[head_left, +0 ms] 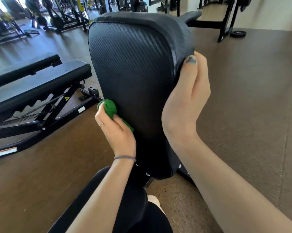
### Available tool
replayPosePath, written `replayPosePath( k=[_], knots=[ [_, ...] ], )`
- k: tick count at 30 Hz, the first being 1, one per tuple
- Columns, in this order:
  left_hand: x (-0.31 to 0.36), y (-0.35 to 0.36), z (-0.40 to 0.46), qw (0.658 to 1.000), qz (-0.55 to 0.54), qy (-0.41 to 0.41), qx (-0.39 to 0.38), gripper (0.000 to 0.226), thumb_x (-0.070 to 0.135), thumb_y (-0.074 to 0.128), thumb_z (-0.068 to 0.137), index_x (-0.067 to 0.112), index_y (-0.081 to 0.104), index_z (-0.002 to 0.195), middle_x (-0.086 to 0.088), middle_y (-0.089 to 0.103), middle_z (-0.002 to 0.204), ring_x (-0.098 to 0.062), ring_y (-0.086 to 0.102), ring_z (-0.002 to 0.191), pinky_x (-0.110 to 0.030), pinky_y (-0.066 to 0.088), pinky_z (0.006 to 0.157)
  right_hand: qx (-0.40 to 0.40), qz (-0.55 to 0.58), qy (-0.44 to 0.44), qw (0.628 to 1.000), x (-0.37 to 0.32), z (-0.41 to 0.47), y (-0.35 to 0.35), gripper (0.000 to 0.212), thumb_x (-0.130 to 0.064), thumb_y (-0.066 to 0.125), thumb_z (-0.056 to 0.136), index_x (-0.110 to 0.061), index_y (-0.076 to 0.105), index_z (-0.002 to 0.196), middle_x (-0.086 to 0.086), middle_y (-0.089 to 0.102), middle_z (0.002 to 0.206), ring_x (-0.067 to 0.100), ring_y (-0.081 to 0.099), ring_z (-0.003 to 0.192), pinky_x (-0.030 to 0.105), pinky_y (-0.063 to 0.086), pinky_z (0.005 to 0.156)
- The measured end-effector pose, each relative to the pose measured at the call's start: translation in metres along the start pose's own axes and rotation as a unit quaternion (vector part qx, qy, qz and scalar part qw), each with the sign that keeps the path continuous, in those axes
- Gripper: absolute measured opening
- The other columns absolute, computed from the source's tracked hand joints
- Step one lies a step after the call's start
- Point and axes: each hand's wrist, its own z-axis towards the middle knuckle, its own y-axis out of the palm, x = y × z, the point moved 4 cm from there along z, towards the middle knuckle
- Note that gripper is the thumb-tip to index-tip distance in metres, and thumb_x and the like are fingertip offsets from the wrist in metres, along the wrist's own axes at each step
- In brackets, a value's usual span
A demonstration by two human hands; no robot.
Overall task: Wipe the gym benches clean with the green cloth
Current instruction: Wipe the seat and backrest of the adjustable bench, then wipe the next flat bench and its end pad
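One green cloth (109,108) (bunched) fills left hand's (115,130) grip.

Hidden, cropped and blurred parts around the bench pad

Most of the green cloth (110,108) is bunched inside the left hand (115,130), so its full shape cannot be told. The right hand (186,101) wraps behind the bench pad (133,78); only its thumb and palm side show. The frame beneath the pad is largely covered by the pad and a dark-clothed leg (133,207). Left of the pad, the neighbouring bench (37,79) is cut by the picture edge, and the machines (58,15) beyond the pad are blurred.
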Motion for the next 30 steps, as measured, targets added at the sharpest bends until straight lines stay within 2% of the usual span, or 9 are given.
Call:
replayPosePath(
  k=[2, 6, 10, 15, 21, 24, 26, 28, 30],
  knots=[
    [-0.002, 0.002, -0.016, 0.999, -0.012, -0.043, -0.001, 0.042, -0.003, 0.039, 0.1, -0.003, 0.045, 0.142, -0.011, 0.045, 0.132, -0.004, 0.042, 0.117, -0.004, 0.03, 0.102, 0.006, 0.023, 0.015, 1.0, 0.0, -0.002, -0.003, 0.019, -0.025, 0.037, 0.104, -0.024, 0.048, 0.089, -0.025, 0.048, 0.068, -0.001, 0.044, 0.066, 0.026, 0.035, 0.069],
    [0.011, 0.003, -0.032, 0.996, 0.016, -0.083, 0.008, 0.041, -0.003, 0.04, 0.101, -0.002, 0.047, 0.141, -0.015, 0.047, 0.133, -0.008, 0.043, 0.114, -0.007, 0.034, 0.1, -0.001, 0.034, 0.026, 0.999, -0.004, -0.004, -0.005, 0.021, -0.032, 0.036, 0.1, -0.019, 0.051, 0.094, -0.022, 0.048, 0.074, 0.0, 0.044, 0.07, 0.03, 0.036, 0.071],
    [0.023, 0.004, -0.032, 0.982, 0.037, -0.185, -0.003, 0.039, 0.0, 0.041, 0.102, 0.005, 0.048, 0.14, -0.014, 0.049, 0.134, -0.025, 0.05, 0.12, -0.043, 0.043, 0.107, -0.028, 0.025, 0.062, 0.997, -0.008, -0.004, -0.009, 0.038, -0.035, 0.035, 0.098, -0.008, 0.06, 0.107, -0.017, 0.055, 0.086, 0.003, 0.05, 0.076, 0.026, 0.039, 0.073],
    [0.059, -0.007, -0.034, 0.945, 0.057, -0.319, -0.049, 0.031, 0.011, 0.043, 0.103, 0.027, 0.053, 0.127, -0.006, 0.058, 0.128, -0.025, 0.057, 0.118, -0.052, 0.047, 0.105, -0.12, -0.01, 0.126, 0.985, -0.015, -0.002, -0.015, 0.039, -0.032, 0.032, 0.101, -0.012, 0.056, 0.124, -0.002, 0.064, 0.109, 0.013, 0.061, 0.096, 0.031, 0.05, 0.081],
    [0.162, -0.029, -0.022, 0.822, -0.041, -0.564, -0.067, 0.028, 0.012, 0.041, 0.101, 0.027, 0.063, 0.109, -0.015, 0.069, 0.114, -0.036, 0.068, 0.106, -0.056, 0.058, 0.094, -0.243, -0.077, 0.275, 0.927, -0.048, 0.024, -0.031, 0.026, -0.024, 0.037, 0.104, -0.032, 0.055, 0.121, -0.017, 0.067, 0.105, 0.002, 0.063, 0.097, 0.02, 0.047, 0.079],
    [0.216, -0.049, -0.004, 0.722, -0.082, -0.683, -0.076, 0.035, 0.025, 0.045, 0.097, 0.015, 0.068, 0.121, -0.02, 0.073, 0.117, -0.041, 0.07, 0.109, -0.059, 0.056, 0.095, -0.223, -0.116, 0.346, 0.904, -0.085, 0.055, -0.042, 0.02, -0.02, 0.046, 0.107, -0.022, 0.064, 0.115, -0.02, 0.068, 0.086, -0.008, 0.061, 0.082, 0.012, 0.043, 0.072],
    [0.258, -0.06, 0.01, 0.671, -0.11, -0.726, -0.099, 0.046, 0.033, 0.044, 0.097, 0.007, 0.068, 0.127, -0.02, 0.074, 0.117, -0.04, 0.071, 0.109, -0.053, 0.056, 0.096, -0.206, -0.149, 0.384, 0.888, -0.107, 0.073, -0.053, 0.019, -0.018, 0.052, 0.105, -0.02, 0.066, 0.118, -0.024, 0.07, 0.087, -0.011, 0.061, 0.085, 0.013, 0.044, 0.078],
    [0.299, -0.062, 0.027, 0.648, -0.138, -0.735, -0.148, 0.049, 0.037, 0.042, 0.1, 0.005, 0.07, 0.124, -0.019, 0.075, 0.117, -0.036, 0.073, 0.105, -0.047, 0.055, 0.091, -0.241, -0.151, 0.466, 0.838, -0.122, 0.084, -0.058, 0.024, -0.027, 0.059, 0.1, -0.024, 0.064, 0.123, -0.026, 0.071, 0.092, -0.006, 0.063, 0.094, 0.022, 0.048, 0.092],
    [0.336, -0.055, 0.042, 0.635, -0.165, -0.728, -0.196, 0.049, 0.043, 0.044, 0.102, 0.006, 0.072, 0.119, -0.017, 0.074, 0.118, -0.032, 0.074, 0.103, -0.045, 0.053, 0.092, -0.294, -0.097, 0.605, 0.734, -0.132, 0.09, -0.062, 0.041, -0.035, 0.064, 0.096, -0.025, 0.06, 0.135, -0.019, 0.071, 0.104, 0.007, 0.066, 0.107, 0.032, 0.051, 0.098]
  ],
)
